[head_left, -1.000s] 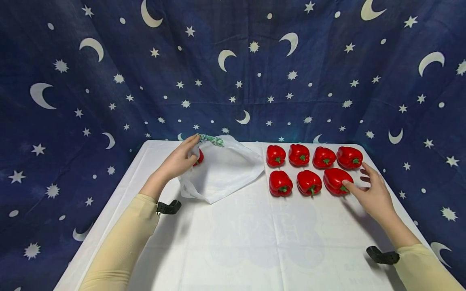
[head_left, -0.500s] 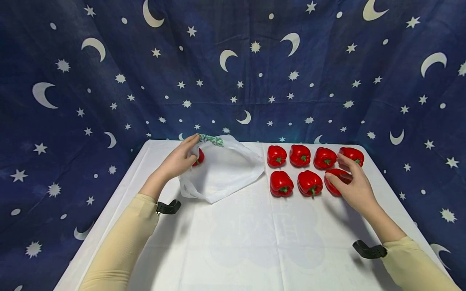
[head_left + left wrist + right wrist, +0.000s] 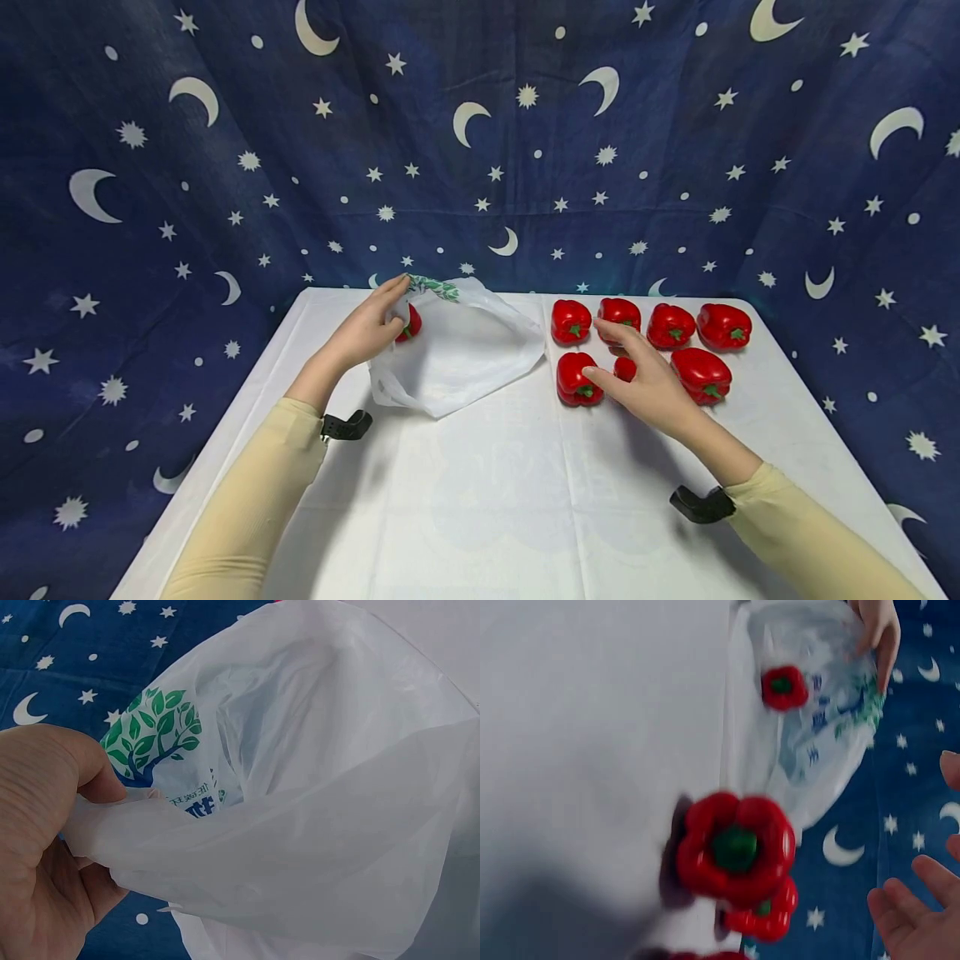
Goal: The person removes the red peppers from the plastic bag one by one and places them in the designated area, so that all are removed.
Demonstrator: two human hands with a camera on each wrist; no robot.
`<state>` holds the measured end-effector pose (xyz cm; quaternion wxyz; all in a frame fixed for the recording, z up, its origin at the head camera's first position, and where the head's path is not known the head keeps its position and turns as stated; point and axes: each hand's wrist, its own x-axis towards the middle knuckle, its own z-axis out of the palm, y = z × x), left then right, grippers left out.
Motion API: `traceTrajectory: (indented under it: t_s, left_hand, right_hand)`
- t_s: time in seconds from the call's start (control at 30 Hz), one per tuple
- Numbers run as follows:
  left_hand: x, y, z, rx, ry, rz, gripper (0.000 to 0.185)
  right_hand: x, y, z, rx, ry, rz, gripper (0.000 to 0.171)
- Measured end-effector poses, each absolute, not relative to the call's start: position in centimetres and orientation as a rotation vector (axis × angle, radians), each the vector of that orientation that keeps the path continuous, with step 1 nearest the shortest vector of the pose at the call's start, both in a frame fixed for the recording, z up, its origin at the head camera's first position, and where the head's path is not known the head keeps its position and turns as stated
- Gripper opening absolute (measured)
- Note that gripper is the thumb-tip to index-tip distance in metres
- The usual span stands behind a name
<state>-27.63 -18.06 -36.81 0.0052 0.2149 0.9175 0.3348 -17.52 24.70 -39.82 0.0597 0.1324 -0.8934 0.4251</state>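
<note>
My left hand [image 3: 363, 333] pinches the rim of a white plastic bag [image 3: 262, 862] with a green leaf print, thumb and fingers on its edge. The bag's mouth gapes toward the right. One red bell pepper [image 3: 789, 697] lies inside the bag. My right hand [image 3: 648, 387] holds nothing, its thumb and fingers spread over the front row of peppers. Its thumb overlaps the front-left bell pepper [image 3: 572, 382] in the head view. The middle front bell pepper [image 3: 625, 367] is mostly hidden behind this hand. To its right lies the front-right bell pepper [image 3: 701, 373].
Several more red peppers form the back row, from the back-left pepper [image 3: 570, 321] to the back-right pepper [image 3: 723, 325]. All rest on a white-covered table [image 3: 510, 500]. A dark blue curtain [image 3: 420, 150] with moons and stars hangs behind it.
My right hand has moved left from the right end of the pepper rows to the front-left peppers, with nothing in it. The left hand and bag stay in place.
</note>
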Motion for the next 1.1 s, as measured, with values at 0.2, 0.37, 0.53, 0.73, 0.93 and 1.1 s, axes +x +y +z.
traceTrajectory:
  t_s: [0.2, 0.37, 0.53, 0.73, 0.93, 1.1]
  left_hand:
    - [-27.7, -18.0, -36.8, 0.68, 2.866, 1.052, 0.071]
    - [-27.7, -18.0, -36.8, 0.666, 2.865, 1.053, 0.071]
    - [-27.6, -18.0, -36.8, 0.656, 2.86, 1.057, 0.071]
    - [-27.5, -18.0, -36.7, 0.666, 2.843, 1.075, 0.071]
    - [-27.3, -18.0, -36.6, 0.67, 2.838, 1.077, 0.072]
    - [-27.4, -17.9, -36.6, 0.679, 2.84, 1.078, 0.072]
  right_hand:
    - [-18.2, 21.9, -40.3, 0.538, -2.749, 1.286, 0.078]
    - [-19.0, 19.5, -40.7, 0.679, -2.737, 1.279, 0.074]
    - [-19.9, 17.1, -41.5, 0.776, -2.749, 1.308, 0.07]
    - [-21.3, 14.6, -42.5, 0.842, -2.76, 1.381, 0.069]
    - [-22.5, 12.4, -43.0, 0.799, -2.807, 1.419, 0.07]
    - [-23.4, 11.0, -43.4, 0.791, -2.812, 1.414, 0.07]
